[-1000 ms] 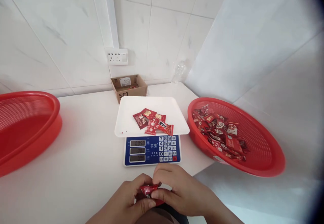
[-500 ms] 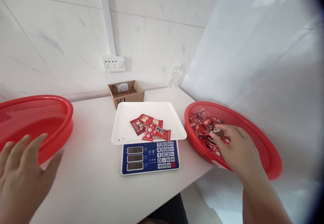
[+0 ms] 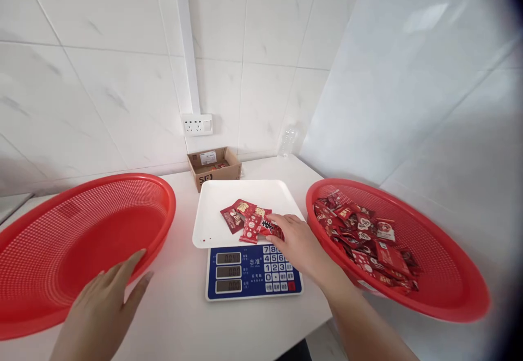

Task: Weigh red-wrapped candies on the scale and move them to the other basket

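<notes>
Several small red snack packets (image 3: pixel 247 220) lie in a loose cluster on the white tray (image 3: pixel 212 197) of a digital scale (image 3: pixel 254 274). My right hand (image 3: pixel 296 241) reaches over the tray's right front edge, its thumb and fingers closed on a red snack packet (image 3: pixel 270 227) with a black character, at the right of the cluster. My left hand (image 3: pixel 106 301) is at the near rim of the left red basket (image 3: pixel 163 230), fingers stretched and thumb apart, holding nothing. Whether it touches the rim I cannot tell.
On the right, a second red basket (image 3: pixel 457 274) holds many red packets (image 3: pixel 368 236). Behind the scale are a small cardboard box (image 3: pixel 216 171) with packets inside and a clear plastic bottle (image 3: pixel 287 141) by the wall. A socket panel (image 3: pixel 198 125) is on the wall.
My right hand has moved left from the right basket to the packet on the tray and closed on it. My left hand stays open by the left basket. The camera view has shifted.
</notes>
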`<state>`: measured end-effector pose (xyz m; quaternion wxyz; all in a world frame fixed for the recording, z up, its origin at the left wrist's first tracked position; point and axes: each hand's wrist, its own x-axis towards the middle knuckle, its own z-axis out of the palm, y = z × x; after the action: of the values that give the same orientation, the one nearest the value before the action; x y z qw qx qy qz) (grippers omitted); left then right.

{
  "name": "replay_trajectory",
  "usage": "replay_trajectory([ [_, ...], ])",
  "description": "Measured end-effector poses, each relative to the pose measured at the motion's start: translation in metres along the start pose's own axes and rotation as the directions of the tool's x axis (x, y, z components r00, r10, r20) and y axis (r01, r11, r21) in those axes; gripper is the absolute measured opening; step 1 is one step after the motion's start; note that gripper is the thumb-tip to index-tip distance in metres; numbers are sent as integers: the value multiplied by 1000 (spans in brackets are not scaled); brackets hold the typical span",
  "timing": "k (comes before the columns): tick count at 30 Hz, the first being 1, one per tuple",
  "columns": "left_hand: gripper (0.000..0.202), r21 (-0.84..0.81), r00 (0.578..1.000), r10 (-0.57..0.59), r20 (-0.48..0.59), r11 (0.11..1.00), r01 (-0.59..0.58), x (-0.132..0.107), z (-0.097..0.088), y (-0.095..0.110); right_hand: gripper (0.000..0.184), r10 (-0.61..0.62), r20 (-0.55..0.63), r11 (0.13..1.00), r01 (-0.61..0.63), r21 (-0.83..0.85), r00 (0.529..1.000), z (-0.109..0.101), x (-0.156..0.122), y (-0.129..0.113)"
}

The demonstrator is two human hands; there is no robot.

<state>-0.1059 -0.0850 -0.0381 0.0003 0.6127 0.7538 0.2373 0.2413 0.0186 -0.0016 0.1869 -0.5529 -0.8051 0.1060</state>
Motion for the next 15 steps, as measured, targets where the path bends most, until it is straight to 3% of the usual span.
replay_trajectory([
  [2,44,72,996,9,94,997,-16,-4,-1,12,33,36,27,999,-36,-26,999,-3,4,1],
  [4,47,67,995,40,92,997,-46,-9,1,22,31,81,16,996,-80,-39,997,-9,5,0],
  [7,46,-68,994,111,11,992,-110,-15,4,42,27,132,-57,990,-129,60,990,-19,2,-13],
  [9,44,-238,990,140,28,963,-129,-19,5,63,25,104,-72,970,-86,225,992,-20,-4,-33],
  [12,48,-554,965,210,159,828,-88,-22,4,97,18,-115,-48,909,124,397,992,-11,-15,-70],
  [15,36,-687,962,235,138,723,-79,-18,2,112,18,-385,-42,826,364,430,922,0,-20,-93],
])
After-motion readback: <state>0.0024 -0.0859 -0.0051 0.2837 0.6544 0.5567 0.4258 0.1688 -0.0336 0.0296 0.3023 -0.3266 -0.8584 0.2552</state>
